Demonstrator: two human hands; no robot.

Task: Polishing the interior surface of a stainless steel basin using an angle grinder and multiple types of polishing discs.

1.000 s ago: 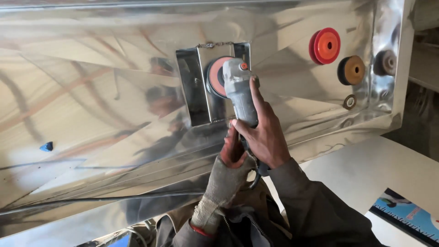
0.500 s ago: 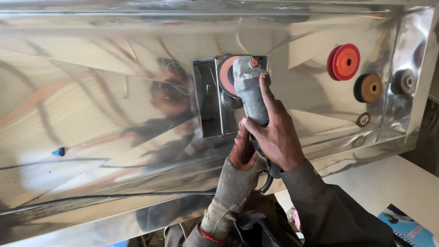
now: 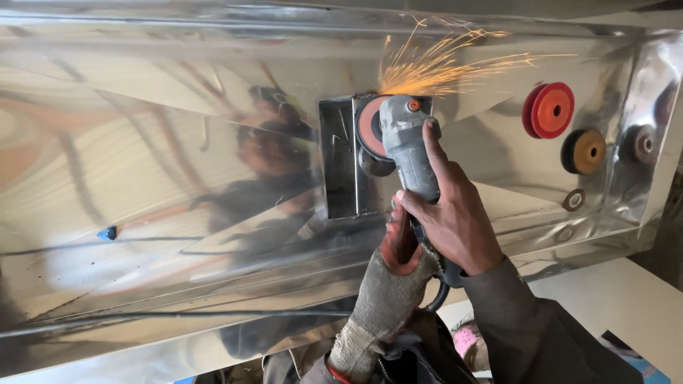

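Angle grinder (image 3: 404, 146) at frame centre, its disc (image 3: 371, 126) against the upright bracket (image 3: 341, 160) on the polished steel sheet (image 3: 142, 142); sparks (image 3: 441, 67) spray toward upper right. Right hand (image 3: 455, 217) bare, wrapped around the grinder body. Left hand (image 3: 395, 259) in a grey glove, gripping the grinder's rear just below. Red disc (image 3: 549, 110), orange wheel (image 3: 585, 151) and grey wheel (image 3: 640, 144) lie on the sheet at upper right.
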